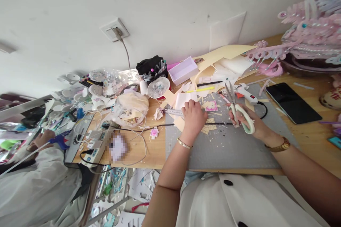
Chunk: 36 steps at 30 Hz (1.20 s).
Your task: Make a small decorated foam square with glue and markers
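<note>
Your left hand (194,116) lies knuckles up on the grey cutting mat (234,145), fingers curled down onto a metal ruler (174,112) and the white sheet (185,100) beside it; what the fingertips actually pinch is hidden under the hand, so you cannot tell how firm the hold is. Your right hand (252,122) is wrapped round the pale green handles of the scissors (236,108), fingers through the loops, steel blades pointing away from you with a narrow gap between them. Cream card scraps (210,126) and fine crumbs litter the mat between your hands. A thin black cable (160,125) crosses the mat under both hands. Beyond the scissors on the mat lies a white glue gun (246,93), partly covered. Right of the mat rests a flat glossy black phone (293,102). Left of the mat, another person's sleeve (37,181) is cut off by the frame edge.
</note>
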Available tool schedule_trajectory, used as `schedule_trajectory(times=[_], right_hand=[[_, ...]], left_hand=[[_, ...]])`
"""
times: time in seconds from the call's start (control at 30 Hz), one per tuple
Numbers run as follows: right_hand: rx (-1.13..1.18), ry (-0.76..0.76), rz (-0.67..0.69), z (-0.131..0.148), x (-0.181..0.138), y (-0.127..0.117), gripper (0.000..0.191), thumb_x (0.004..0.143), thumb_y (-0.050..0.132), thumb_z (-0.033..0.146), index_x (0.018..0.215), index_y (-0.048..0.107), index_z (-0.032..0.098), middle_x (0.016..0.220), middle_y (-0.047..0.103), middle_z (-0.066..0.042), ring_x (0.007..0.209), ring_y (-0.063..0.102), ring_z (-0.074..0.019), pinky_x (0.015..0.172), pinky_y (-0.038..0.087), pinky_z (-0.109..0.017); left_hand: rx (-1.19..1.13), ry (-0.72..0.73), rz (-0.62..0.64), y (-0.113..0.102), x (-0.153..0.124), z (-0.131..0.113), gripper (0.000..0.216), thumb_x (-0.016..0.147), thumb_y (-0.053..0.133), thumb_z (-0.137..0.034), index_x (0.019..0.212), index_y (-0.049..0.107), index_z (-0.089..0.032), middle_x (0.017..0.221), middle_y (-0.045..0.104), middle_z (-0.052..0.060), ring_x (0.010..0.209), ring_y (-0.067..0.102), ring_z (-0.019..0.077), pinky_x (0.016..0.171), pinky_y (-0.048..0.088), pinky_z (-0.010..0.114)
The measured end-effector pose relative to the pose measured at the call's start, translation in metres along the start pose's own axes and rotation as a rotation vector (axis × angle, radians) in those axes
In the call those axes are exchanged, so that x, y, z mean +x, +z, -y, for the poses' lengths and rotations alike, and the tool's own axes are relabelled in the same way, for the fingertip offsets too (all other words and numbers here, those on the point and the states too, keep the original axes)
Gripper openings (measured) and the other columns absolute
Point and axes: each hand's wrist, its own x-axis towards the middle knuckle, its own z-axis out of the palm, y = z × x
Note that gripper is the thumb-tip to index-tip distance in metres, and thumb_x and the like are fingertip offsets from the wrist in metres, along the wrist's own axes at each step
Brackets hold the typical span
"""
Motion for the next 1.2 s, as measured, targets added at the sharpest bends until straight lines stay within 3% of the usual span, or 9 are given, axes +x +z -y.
schedule_trajectory(times=[0.3,0.5,0.67,0.87,1.07,1.2], right_hand=[[0.037,-0.007,-0.014,0.0,-0.001,0.004,0.052,0.077,0.073,0.064,0.111,0.061,0.028,0.072,0.048,0.004,0.057,0.046,-0.0126,0.053,0.043,-0.031],[0.042,0.014,-0.023,-0.008,0.0,0.001,0.048,0.076,0.074,0.062,0.107,0.06,0.029,0.073,0.049,0.003,0.06,0.047,-0.013,0.053,0.043,-0.029],[0.031,-0.002,0.001,-0.015,0.001,0.0,0.041,0.081,0.07,0.06,0.101,0.058,0.026,0.074,0.051,0.003,0.059,0.045,-0.0124,0.054,0.043,-0.03],[0.067,0.023,0.02,-0.018,0.003,0.0,0.04,0.081,0.072,0.059,0.098,0.056,0.026,0.074,0.051,0.003,0.058,0.044,-0.0121,0.054,0.041,-0.029],[0.1,0.036,0.02,-0.018,0.004,0.001,0.043,0.077,0.076,0.06,0.1,0.057,0.028,0.071,0.048,0.004,0.056,0.043,-0.0117,0.054,0.041,-0.029],[0.103,0.027,0.019,-0.018,0.005,0.001,0.043,0.077,0.075,0.06,0.1,0.057,0.028,0.07,0.048,0.004,0.056,0.043,-0.0114,0.054,0.042,-0.029]], left_hand=[[-0.107,-0.059,0.034,-0.001,0.016,-0.006,0.029,0.094,0.049,-0.026,0.118,0.065,-0.02,0.125,0.059,0.012,0.119,0.051,0.0284,0.098,0.041,0.041],[-0.107,-0.063,0.017,0.007,0.028,-0.005,0.032,0.094,0.06,-0.042,0.117,0.064,-0.02,0.125,0.058,0.012,0.121,0.05,0.0289,0.099,0.04,0.042],[-0.168,-0.076,0.018,0.009,0.038,-0.003,0.025,0.092,0.067,-0.042,0.109,0.065,-0.024,0.121,0.059,0.01,0.12,0.051,0.0279,0.097,0.041,0.041],[-0.211,-0.075,0.031,0.004,0.047,-0.002,0.04,0.089,0.07,-0.046,0.122,0.062,-0.026,0.126,0.058,0.012,0.122,0.05,0.03,0.098,0.041,0.041],[-0.25,-0.018,0.089,0.005,0.063,0.0,0.014,0.091,0.068,-0.037,0.099,0.077,-0.031,0.116,0.06,0.007,0.118,0.051,0.0288,0.097,0.041,0.041],[-0.253,0.005,0.047,0.006,0.069,-0.001,0.015,0.092,0.064,-0.027,0.093,0.079,-0.03,0.113,0.065,0.006,0.116,0.053,0.0281,0.095,0.042,0.04]])
